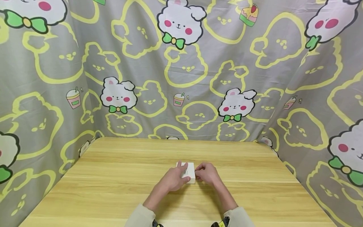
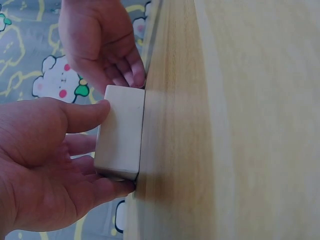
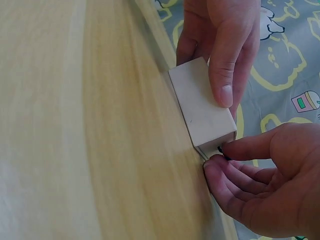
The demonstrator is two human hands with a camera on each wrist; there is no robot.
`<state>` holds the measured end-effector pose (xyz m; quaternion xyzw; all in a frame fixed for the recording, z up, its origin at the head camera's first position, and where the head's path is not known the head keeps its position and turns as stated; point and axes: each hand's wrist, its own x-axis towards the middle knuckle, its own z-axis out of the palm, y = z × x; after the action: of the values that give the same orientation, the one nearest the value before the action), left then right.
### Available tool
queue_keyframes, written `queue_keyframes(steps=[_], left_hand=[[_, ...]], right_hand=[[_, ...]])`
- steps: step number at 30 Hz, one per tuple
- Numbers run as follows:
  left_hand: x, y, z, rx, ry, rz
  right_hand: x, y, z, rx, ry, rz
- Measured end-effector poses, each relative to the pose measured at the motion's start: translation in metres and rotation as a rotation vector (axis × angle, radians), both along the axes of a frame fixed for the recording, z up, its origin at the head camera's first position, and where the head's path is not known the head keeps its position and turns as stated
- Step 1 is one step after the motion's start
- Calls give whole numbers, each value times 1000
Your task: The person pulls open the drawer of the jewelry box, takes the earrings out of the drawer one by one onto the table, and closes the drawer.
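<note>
1 small white box (image 1: 190,170) lies flat on the wooden table (image 1: 113,176), about midway between the left and right edges and well in from the far edge, with dark print on its top. The left hand (image 1: 174,178) grips it, fingers spread over its top and left end, the thumb against the side facing the person. At the box's right end, the right hand (image 1: 208,174) has its fingers curled, thumb and fingertip pinching 1 small dark piece (image 3: 221,150) there. 2 pale sleeves (image 1: 140,216) cover the forearms. Past the table's far edge hangs a grey curtain (image 1: 153,71) printed with white bunnies and yellow outlines.
</note>
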<state>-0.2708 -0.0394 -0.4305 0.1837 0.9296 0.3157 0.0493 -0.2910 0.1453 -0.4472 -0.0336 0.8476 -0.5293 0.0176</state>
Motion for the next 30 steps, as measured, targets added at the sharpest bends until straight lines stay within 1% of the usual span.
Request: queue_keyframes(steps=[6,16,25,30], left_hand=[[-1,0,0,-4,-3,3],[-1,0,0,-13,-1,1],[-1,-2,2,-35,4,-2],[-1,-2,2,-31,10,-2]], right_hand=[[0,-1,-1,-23,-2,-14],[-2,-4,-3,-47,9,-68],[-3,-3,-5,-60,5,-68],[-4,-2,-5,-68,-3,-65]])
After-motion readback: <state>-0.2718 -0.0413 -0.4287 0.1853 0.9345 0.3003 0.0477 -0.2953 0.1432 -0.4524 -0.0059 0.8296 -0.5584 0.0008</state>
